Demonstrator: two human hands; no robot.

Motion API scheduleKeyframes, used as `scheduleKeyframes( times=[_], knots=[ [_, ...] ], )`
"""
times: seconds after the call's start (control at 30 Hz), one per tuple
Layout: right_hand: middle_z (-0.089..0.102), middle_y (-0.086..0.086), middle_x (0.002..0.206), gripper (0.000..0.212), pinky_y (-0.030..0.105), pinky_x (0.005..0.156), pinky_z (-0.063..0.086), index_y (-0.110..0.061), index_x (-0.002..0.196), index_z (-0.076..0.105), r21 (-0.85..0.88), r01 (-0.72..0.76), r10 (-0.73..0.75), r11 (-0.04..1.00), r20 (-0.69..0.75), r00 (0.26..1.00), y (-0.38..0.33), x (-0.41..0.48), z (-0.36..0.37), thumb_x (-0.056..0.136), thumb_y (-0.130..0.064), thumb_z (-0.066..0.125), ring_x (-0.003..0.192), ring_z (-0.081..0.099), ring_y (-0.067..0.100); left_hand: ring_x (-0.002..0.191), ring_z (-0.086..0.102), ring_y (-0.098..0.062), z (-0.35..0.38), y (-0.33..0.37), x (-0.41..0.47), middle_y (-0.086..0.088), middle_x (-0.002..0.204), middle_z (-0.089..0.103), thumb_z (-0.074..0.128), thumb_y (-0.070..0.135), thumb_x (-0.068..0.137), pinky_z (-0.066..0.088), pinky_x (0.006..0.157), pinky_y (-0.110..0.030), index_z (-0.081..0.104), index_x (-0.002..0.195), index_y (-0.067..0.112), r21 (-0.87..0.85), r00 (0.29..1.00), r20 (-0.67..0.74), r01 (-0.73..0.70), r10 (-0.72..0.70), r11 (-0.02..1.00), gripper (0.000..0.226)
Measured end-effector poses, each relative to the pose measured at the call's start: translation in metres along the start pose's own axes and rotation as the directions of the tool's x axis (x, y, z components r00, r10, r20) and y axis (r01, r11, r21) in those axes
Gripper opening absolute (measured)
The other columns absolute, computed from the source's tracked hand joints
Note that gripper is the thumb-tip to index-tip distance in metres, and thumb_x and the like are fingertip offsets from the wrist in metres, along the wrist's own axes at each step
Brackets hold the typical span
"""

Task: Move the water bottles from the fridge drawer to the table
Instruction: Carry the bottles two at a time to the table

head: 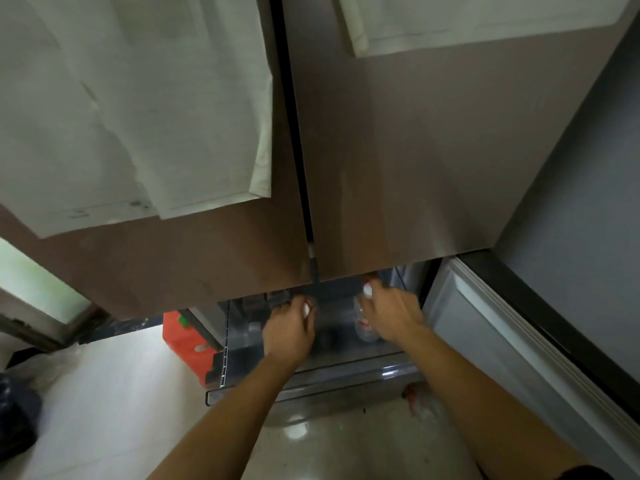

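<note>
Both hands reach into the open fridge drawer [311, 388], one water bottle in each.

The left hand [289, 329] has its fingers curled round the left bottle [306, 309] near the top. Only the white cap and a bit of red band show; the body is hidden under the hand, so its long axis cannot be read. The right hand [391, 315] grips the right bottle [363, 323] at the neck. Its white cap points up toward the fridge doors [398, 168], and the clear body with a red label runs down into the drawer, long axis near upright; any exact lean is lost in blur. Both bottles are inside the drawer below the door edge, apart from each other on either side of the door seam. A red crate [187, 344] sits on the floor [121, 393] just left of the drawer, and a black bag [15, 417] lies at far left.
</note>
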State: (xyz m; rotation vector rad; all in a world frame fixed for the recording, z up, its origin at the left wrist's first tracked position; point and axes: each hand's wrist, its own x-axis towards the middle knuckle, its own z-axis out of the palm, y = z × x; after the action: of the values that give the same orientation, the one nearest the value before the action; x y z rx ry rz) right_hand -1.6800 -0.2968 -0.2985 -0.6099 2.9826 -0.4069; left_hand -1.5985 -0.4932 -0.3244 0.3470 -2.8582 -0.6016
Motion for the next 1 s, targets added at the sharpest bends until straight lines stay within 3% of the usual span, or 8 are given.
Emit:
scheduleKeyframes(
  times=[0.2,0.3,0.43,0.53,0.73,0.8,0.93,1.0],
  knots=[
    [0.068,0.005,0.101,0.045,0.036,0.074,0.052,-0.023,0.113,0.050,0.284,-0.234,0.220,0.930,0.082,0.972,0.010,-0.009,0.006,0.087,-0.059,0.057,0.087,0.063,0.027,0.093,0.065,-0.029,0.009,-0.001,0.003,-0.010,0.101,0.068,0.060,0.043,0.091,0.056,0.073,-0.040,0.057,0.116,0.019,-0.114,0.993,0.039,0.116,-0.112,0.987,0.035],
    [0.067,0.001,0.103,0.062,0.031,0.072,0.049,-0.028,0.118,0.047,0.287,-0.282,0.259,0.916,0.113,0.959,0.010,-0.015,0.017,0.075,-0.068,0.068,0.087,0.062,0.022,0.116,0.052,-0.030,0.020,-0.004,0.002,-0.010,0.117,0.059,0.070,0.043,0.081,0.053,0.083,-0.038,0.058,0.124,0.027,-0.158,0.983,0.125,0.154,-0.134,0.975,0.048],
    [0.052,0.009,0.129,0.095,0.038,0.085,0.053,-0.033,0.136,0.037,0.180,-0.300,0.274,0.937,0.156,0.949,0.015,-0.024,0.037,0.059,-0.062,0.084,0.111,0.060,0.031,0.130,0.039,-0.030,0.036,-0.005,0.000,-0.010,0.137,0.043,0.079,0.053,0.068,0.045,0.099,-0.034,0.053,0.131,0.029,-0.206,0.959,0.254,0.181,-0.126,0.962,0.072],
    [0.047,0.009,0.138,0.091,0.037,0.091,0.050,-0.032,0.139,0.038,0.337,-0.302,0.265,0.892,0.151,0.952,0.020,-0.025,0.054,0.065,-0.048,0.087,0.118,0.056,0.031,0.124,0.051,-0.027,0.049,0.004,-0.006,-0.009,0.141,0.046,0.080,0.041,0.073,0.043,0.096,-0.024,0.052,0.132,0.020,-0.297,0.945,0.325,0.119,-0.017,0.947,0.069],
    [0.060,0.001,0.131,0.077,0.030,0.096,0.048,-0.026,0.136,0.045,0.548,-0.262,0.238,0.794,0.115,0.964,0.022,-0.028,0.058,0.071,-0.028,0.088,0.120,0.059,0.023,0.115,0.057,-0.023,0.043,0.017,-0.012,-0.009,0.129,0.057,0.073,0.017,0.078,0.041,0.095,-0.021,0.058,0.127,0.011,-0.391,0.982,0.183,0.107,-0.037,0.914,0.051],
    [0.057,0.001,0.136,0.082,0.035,0.103,0.048,-0.026,0.139,0.043,0.591,-0.207,0.213,0.780,0.061,0.975,0.022,-0.034,0.053,0.071,-0.023,0.089,0.125,0.056,0.022,0.117,0.055,-0.020,0.034,0.016,-0.016,-0.007,0.132,0.055,0.073,0.019,0.080,0.043,0.099,-0.023,0.057,0.128,0.013,-0.392,0.986,0.162,0.095,-0.033,0.915,0.052],
    [0.053,0.004,0.142,0.085,0.038,0.107,0.046,-0.023,0.144,0.038,0.630,-0.101,0.132,0.770,-0.002,0.991,0.014,-0.042,0.038,0.075,-0.016,0.086,0.132,0.050,0.022,0.113,0.053,-0.007,0.012,0.018,-0.033,0.001,0.128,0.056,0.075,0.017,0.080,0.039,0.094,-0.009,0.059,0.122,0.021,-0.452,0.997,0.040,0.076,-0.065,0.889,0.045],
    [0.052,0.003,0.144,0.085,0.036,0.107,0.046,-0.023,0.145,0.037,0.623,-0.035,0.082,0.781,-0.047,0.996,0.003,-0.045,0.037,0.076,-0.014,0.085,0.132,0.050,0.023,0.108,0.055,-0.003,-0.001,0.019,-0.042,0.007,0.119,0.058,0.076,0.013,0.077,0.044,0.092,-0.014,0.059,0.115,0.030,-0.493,0.991,-0.060,0.075,-0.121,0.867,0.045]
  ],
)
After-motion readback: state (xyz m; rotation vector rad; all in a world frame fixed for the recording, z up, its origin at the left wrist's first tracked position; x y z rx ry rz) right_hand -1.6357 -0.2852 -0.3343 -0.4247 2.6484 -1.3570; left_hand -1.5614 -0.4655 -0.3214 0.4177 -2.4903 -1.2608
